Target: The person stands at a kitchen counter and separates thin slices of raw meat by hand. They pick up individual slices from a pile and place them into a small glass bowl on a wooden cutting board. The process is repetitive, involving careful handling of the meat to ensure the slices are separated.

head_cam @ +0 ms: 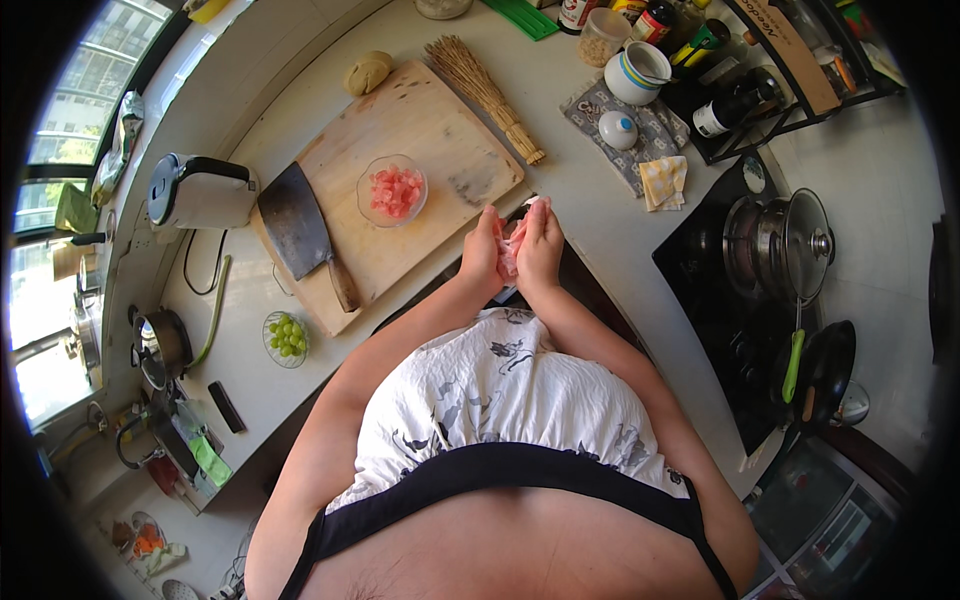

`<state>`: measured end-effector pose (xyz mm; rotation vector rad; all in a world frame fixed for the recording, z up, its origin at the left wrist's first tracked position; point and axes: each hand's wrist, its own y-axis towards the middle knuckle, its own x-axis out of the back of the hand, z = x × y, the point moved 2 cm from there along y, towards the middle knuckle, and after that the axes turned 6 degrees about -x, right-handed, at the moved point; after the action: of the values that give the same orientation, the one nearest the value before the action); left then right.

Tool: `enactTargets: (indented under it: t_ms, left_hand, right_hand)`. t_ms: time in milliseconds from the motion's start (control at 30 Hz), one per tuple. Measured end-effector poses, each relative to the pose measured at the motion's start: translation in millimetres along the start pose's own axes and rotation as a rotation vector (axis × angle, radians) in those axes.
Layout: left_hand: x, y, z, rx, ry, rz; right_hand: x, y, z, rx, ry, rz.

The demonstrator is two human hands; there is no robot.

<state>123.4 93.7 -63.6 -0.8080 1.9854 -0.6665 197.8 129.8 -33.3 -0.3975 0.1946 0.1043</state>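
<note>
My left hand [480, 253] and my right hand [540, 247] are pressed around a crumpled pink-and-white cloth or tissue [509, 251], just off the near right corner of a wooden cutting board [442, 142]. What the material is, I cannot tell for certain. On the board stands a small glass bowl [363, 196] of diced pink pieces [396, 191]. A cleaver [298, 221] with a wooden handle lies at the board's left side. A ball of dough or similar pale lump [367, 73] rests by the far left corner, and a straw whisk brush [487, 97] lies along the far right edge.
Left are a white electric kettle [202, 191], a glass bowl of green grapes [286, 337], a pot [162, 346] and a black phone-like object [226, 407]. Right are a ceramic jar [636, 75], a folded cloth [664, 182], and a black stove [694, 300] with a lidded pot [799, 244].
</note>
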Motion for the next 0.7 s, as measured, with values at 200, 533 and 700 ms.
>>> enactTargets:
  t_ms: [200,533,700]
  left_hand:
    - [-2,-5,3,0.090,-0.118,0.063]
    - [1,-1,-3,0.233,-0.112,0.587]
    - [-27,-29,-20,0.075,-0.008,0.091]
  right_hand:
    - [2,-4,2,-0.004,0.043,0.084]
    - [4,11,11,0.053,-0.155,0.072]
    - [7,8,11,0.092,-0.202,0.046]
